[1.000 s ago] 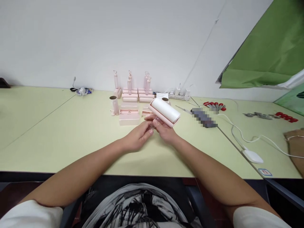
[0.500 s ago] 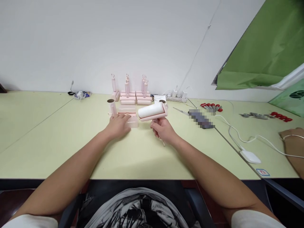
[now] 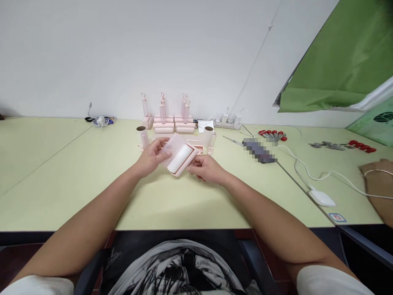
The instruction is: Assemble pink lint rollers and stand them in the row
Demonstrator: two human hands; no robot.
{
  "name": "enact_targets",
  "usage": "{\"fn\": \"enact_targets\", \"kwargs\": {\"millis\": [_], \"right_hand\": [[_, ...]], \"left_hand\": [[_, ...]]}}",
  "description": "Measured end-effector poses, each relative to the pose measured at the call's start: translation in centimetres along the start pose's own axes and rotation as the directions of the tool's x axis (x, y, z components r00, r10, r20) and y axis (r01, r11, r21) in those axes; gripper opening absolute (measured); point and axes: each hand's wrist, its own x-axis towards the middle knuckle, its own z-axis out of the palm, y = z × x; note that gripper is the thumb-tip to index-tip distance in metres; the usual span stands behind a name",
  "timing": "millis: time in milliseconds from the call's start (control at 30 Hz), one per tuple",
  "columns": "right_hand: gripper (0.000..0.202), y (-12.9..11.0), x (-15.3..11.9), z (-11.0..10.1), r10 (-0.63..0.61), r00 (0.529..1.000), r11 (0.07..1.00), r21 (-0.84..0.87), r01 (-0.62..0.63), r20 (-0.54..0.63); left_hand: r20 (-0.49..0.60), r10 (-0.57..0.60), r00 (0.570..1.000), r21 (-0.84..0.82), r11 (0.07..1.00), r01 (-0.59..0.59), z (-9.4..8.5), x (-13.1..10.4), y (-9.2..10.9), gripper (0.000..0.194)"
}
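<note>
Over the table, my right hand [image 3: 206,168] is closed around the lower end of a pink lint roller [image 3: 181,159] with a white paper roll. The lint roller tilts toward the left. My left hand [image 3: 151,157] pinches a see-through pinkish cover [image 3: 172,144] between thumb and fingers. That cover lies against the back edge of the paper roll; whether it is seated on it, I cannot tell. Behind the hands stand a tube with a brown core [image 3: 143,138] on the left and another pale roll [image 3: 208,134] on the right, with a pink roller part [image 3: 200,148] lying between them, partly hidden.
Several pink lint rollers [image 3: 164,128] stand in rows near the wall, by a power strip [image 3: 227,124]. To the right are a blurred dark object [image 3: 259,151], red-ended pieces [image 3: 272,134], a white charger [image 3: 321,197] with its cable, and another person's arm [image 3: 377,184].
My left hand has picked up the clear cover from the table and brought it to the lint roller. My right hand has moved the roller slightly left and tilted it downward.
</note>
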Motion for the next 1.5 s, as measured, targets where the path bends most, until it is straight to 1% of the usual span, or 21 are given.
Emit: {"fn": "enact_targets", "kwargs": {"millis": [133,267,333,533,600,800,900,1033,1233,1400,1500], "right_hand": [[0.017,-0.2,-0.1,0.1,0.005,1.0,1.0,-0.007,-0.004,0.017],[0.017,-0.3,-0.2,0.1,0.01,1.0,1.0,-0.008,-0.01,0.028],[0.017,-0.2,-0.2,0.1,0.015,1.0,1.0,-0.003,-0.015,0.022],[0.02,0.2,0.0,0.1,0.04,0.999,0.999,0.02,-0.04,-0.031],[0.019,0.2,0.1,0.0,0.042,0.999,0.999,0.021,-0.041,-0.032],[0.017,0.4,0.1,0.2,0.0,1.0,1.0,0.023,0.0,0.009],[0.017,0.4,0.1,0.2,0.009,1.0,1.0,0.023,-0.009,0.008],[0.018,0.1,-0.1,0.3,0.058,0.998,0.998,0.017,-0.058,0.001],[0.019,0.2,0.0,0.3,0.102,0.995,0.993,0.057,-0.103,0.013],[0.02,0.3,0.0,0.3,0.094,0.996,0.994,0.053,-0.094,0.011],[0.021,0.2,-0.1,0.4,0.101,0.995,0.994,0.051,-0.101,0.004]], "left_hand": [[0.041,0.047,0.998,0.066,0.997,-0.05,0.3,-0.3,-0.1,0.059],[0.068,0.043,0.997,0.134,0.99,-0.052,0.0,-0.3,-0.1,0.058],[0.063,0.041,0.997,0.135,0.99,-0.049,-0.1,-0.2,-0.1,0.058],[0.045,0.057,0.997,0.07,0.996,-0.06,-0.3,-0.1,-0.1,0.058],[0.06,0.059,0.996,0.07,0.996,-0.063,-0.2,-0.1,-0.2,0.057],[0.155,0.048,0.987,0.104,0.992,-0.065,0.3,-0.4,-0.4,0.06],[0.166,0.04,0.985,0.148,0.987,-0.065,0.3,-0.5,-0.4,0.06],[0.183,0.026,0.983,0.203,0.977,-0.063,0.4,-0.5,-0.3,0.059],[0.215,0.016,0.977,0.194,0.979,-0.058,0.6,-0.6,-0.3,0.059],[0.208,0.001,0.978,0.219,0.975,-0.047,0.9,-0.7,-0.6,0.061],[0.245,0.023,0.969,0.214,0.974,-0.077,1.3,-0.9,-0.7,0.063]]}}
